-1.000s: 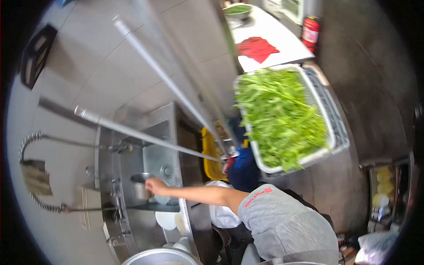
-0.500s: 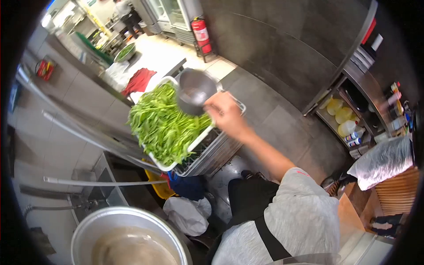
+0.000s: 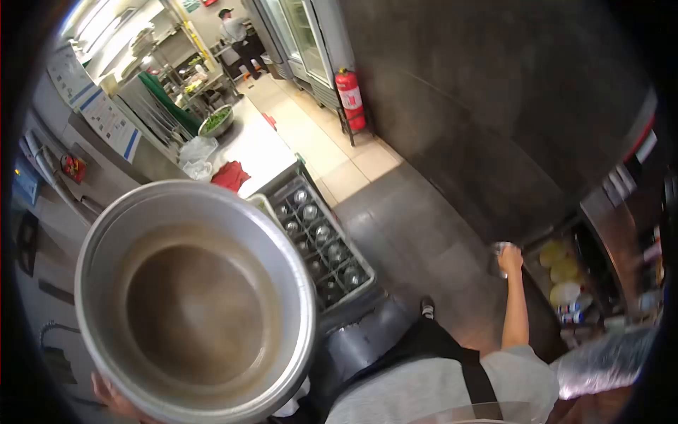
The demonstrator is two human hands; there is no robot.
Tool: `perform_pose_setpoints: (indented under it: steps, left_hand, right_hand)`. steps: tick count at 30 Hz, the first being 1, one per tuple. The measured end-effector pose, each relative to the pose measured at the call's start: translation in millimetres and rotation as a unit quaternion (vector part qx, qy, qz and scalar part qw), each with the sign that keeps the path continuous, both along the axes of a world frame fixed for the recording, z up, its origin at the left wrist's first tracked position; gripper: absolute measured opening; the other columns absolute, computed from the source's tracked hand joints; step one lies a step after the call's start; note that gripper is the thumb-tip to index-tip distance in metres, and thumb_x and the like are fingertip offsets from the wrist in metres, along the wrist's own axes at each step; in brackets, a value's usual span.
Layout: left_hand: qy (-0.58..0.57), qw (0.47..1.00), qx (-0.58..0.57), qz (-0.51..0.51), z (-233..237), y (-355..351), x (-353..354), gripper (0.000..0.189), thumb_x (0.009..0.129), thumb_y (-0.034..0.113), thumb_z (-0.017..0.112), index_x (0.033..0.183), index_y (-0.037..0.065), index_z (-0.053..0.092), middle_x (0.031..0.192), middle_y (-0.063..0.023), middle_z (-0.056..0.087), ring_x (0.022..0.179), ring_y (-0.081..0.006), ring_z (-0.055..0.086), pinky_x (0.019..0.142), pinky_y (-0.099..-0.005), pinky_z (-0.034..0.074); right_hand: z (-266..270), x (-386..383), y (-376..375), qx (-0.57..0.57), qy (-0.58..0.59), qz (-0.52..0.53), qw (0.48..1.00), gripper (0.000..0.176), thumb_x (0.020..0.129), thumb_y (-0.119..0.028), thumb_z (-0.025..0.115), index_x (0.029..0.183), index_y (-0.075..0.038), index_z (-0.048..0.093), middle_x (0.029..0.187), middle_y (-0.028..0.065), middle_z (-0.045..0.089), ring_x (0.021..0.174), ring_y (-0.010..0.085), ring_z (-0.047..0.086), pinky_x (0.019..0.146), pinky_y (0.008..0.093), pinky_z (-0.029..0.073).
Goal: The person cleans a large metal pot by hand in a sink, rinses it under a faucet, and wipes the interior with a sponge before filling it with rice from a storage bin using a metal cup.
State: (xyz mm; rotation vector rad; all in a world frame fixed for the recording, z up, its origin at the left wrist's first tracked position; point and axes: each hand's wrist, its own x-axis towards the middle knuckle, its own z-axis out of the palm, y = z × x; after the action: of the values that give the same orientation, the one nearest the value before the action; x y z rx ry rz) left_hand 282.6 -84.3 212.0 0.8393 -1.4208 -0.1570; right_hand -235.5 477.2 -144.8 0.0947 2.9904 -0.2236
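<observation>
A large metal pot [image 3: 300, 283] with cloudy brownish liquid in it fills the left side of the view. At its lower left edge my left hand [image 3: 111, 396] shows in part, closed against the pot's outer side. My right arm is stretched out to the right, and my right hand [image 3: 511, 261] is closed around a small metal pot [image 3: 502, 249], held above the dark floor. Behind the large pot, a corner of the white tray [image 3: 260, 201] peeks out beside a crate [image 3: 361, 283] of upturned glasses. The leafy greens are mostly hidden.
A white table [image 3: 265, 159] holds a red cloth [image 3: 231, 175] and a bowl of greens [image 3: 216, 121]. A fire extinguisher [image 3: 350, 99] stands by the dark wall. Another person [image 3: 240, 41] works far back. Shelves with yellow containers [image 3: 563, 268] are at the right.
The large pot has come up and now covers the tray of greens, with my left hand on it. My right hand has swung to the right with the small pot, away from the greens.
</observation>
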Motion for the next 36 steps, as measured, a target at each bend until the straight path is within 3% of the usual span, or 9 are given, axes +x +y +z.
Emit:
perform_pose_setpoints:
  steps: [6,7,10,11,15,17,22,25,36]
  left_hand:
    - [0.004,0.994,0.104,-0.035,-29.0,18.8,-259.2,0.022,0.084,0.011,0.052,0.103,0.000,0.053,0.098,-0.0087,0.055,0.091,-0.0187,0.052,0.081,-0.0291,0.041]
    - [-0.134,0.991,-0.006,0.001,-54.1,-13.2,-276.0,0.022,0.082,0.009,0.052,0.103,0.000,0.051,0.097,-0.0100,0.056,0.089,-0.0193,0.053,0.080,-0.0297,0.043]
    - [0.038,0.966,0.048,-0.253,-83.5,-8.4,-393.7,0.017,0.081,0.000,0.048,0.098,-0.001,0.051,0.093,-0.0131,0.057,0.078,-0.0161,0.056,0.067,-0.0254,0.047]
    - [0.005,0.975,-0.021,-0.221,-95.5,-8.2,-433.9,0.014,0.082,0.005,0.046,0.092,-0.002,0.053,0.086,-0.0102,0.059,0.070,-0.0127,0.056,0.059,-0.0220,0.046]
    - [0.266,0.751,0.373,-0.475,-96.7,30.8,-566.8,0.019,0.081,0.021,0.045,0.077,0.005,0.055,0.071,-0.0031,0.056,0.056,-0.0085,0.051,0.051,-0.0201,0.043]
    - [0.313,0.701,0.416,-0.487,-121.3,24.5,-626.3,0.020,0.081,0.025,0.045,0.074,0.008,0.054,0.068,0.0003,0.052,0.058,-0.0071,0.050,0.053,-0.0189,0.040]
    - [0.279,0.747,0.413,-0.441,-150.8,-11.7,-774.5,0.014,0.078,0.015,0.050,0.066,0.009,0.047,0.060,0.0055,0.040,0.057,-0.0038,0.036,0.056,-0.0183,0.029]
    - [0.250,0.752,0.407,-0.454,-173.5,-55.7,-852.4,0.022,0.079,0.013,0.051,0.060,0.010,0.041,0.058,0.0077,0.032,0.054,-0.0011,0.026,0.048,-0.0195,0.021]
    - [0.264,0.777,0.405,-0.402,-184.1,-247.1,-1073.4,0.029,0.079,0.013,0.051,0.057,0.011,0.033,0.057,0.0079,0.027,0.053,-0.0015,0.023,0.047,-0.0209,0.017]
  right_hand:
    - [-29.1,-148.1,-65.2,-0.056,-0.030,0.156,0.986,0.016,0.073,-0.018,0.055,0.083,-0.008,0.062,0.089,0.0162,0.061,0.087,0.0326,0.058,0.073,0.0424,0.047]
    - [-20.4,-173.3,-90.5,-0.086,-0.031,0.165,0.982,0.016,0.073,-0.019,0.055,0.083,-0.009,0.061,0.086,0.0157,0.061,0.084,0.0328,0.059,0.073,0.0424,0.047]
    - [-7.2,-247.6,-155.9,-0.136,-0.041,0.193,0.971,0.015,0.073,-0.020,0.054,0.083,-0.009,0.059,0.087,0.0170,0.060,0.086,0.0353,0.057,0.073,0.0444,0.046]
    - [-13.4,-271.3,-174.1,-0.139,-0.045,0.197,0.969,0.016,0.074,-0.019,0.053,0.085,-0.009,0.058,0.089,0.0172,0.060,0.087,0.0353,0.057,0.073,0.0448,0.045]
    - [-57.0,-364.1,-196.5,-0.133,-0.071,0.212,0.966,0.024,0.075,-0.015,0.045,0.096,-0.009,0.057,0.100,0.0196,0.056,0.095,0.0353,0.053,0.080,0.0448,0.042]
    - [-131.9,-415.0,-161.2,-0.093,-0.057,0.255,0.961,0.028,0.074,-0.013,0.046,0.098,-0.003,0.056,0.102,0.0199,0.055,0.095,0.0373,0.052,0.079,0.0430,0.043]
    - [-152.0,-406.4,-65.7,-0.011,-0.196,0.095,0.976,0.022,0.073,-0.015,0.056,0.085,0.002,0.063,0.083,0.0162,0.063,0.079,0.0279,0.062,0.066,0.0365,0.051]
    - [-147.9,-463.8,-114.9,-0.017,-0.214,0.029,0.976,0.022,0.073,-0.015,0.056,0.085,0.002,0.062,0.082,0.0160,0.063,0.079,0.0280,0.062,0.066,0.0366,0.051]
    - [-122.7,-794.5,-477.5,-0.132,-0.161,0.219,0.953,0.023,0.073,-0.016,0.057,0.085,0.003,0.062,0.081,0.0152,0.063,0.078,0.0282,0.062,0.066,0.0369,0.050]
